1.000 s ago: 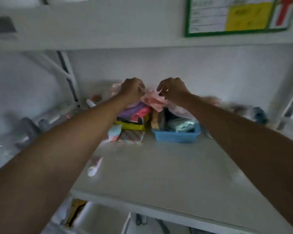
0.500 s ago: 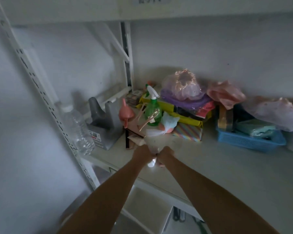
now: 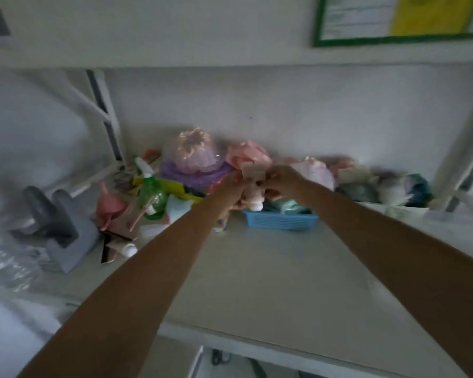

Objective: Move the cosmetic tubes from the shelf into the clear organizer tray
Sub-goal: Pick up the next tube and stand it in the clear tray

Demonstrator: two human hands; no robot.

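Both arms reach out over the white shelf (image 3: pixel 257 282). My left hand (image 3: pixel 231 190) and my right hand (image 3: pixel 284 180) meet at the back of the shelf and together hold a pale pink cosmetic tube (image 3: pixel 253 186), cap end down, just above the blue basket (image 3: pixel 280 221). A second tube with a white cap (image 3: pixel 125 249) lies flat on the shelf at the left, in front of a dark box. The view is blurred, and no clear organizer tray shows.
A green spray bottle (image 3: pixel 150 193), a pink funnel (image 3: pixel 108 205), a grey stand (image 3: pixel 63 236) and a clear plastic bottle (image 3: pixel 9 266) crowd the left side. Bagged pink and purple items (image 3: pixel 194 156) line the back wall. A green-framed notice (image 3: pixel 393 20) hangs above.
Both hands have risen from the shelf's front left edge to the back middle, carrying the tube with them. The camera has tilted upward and turned right.
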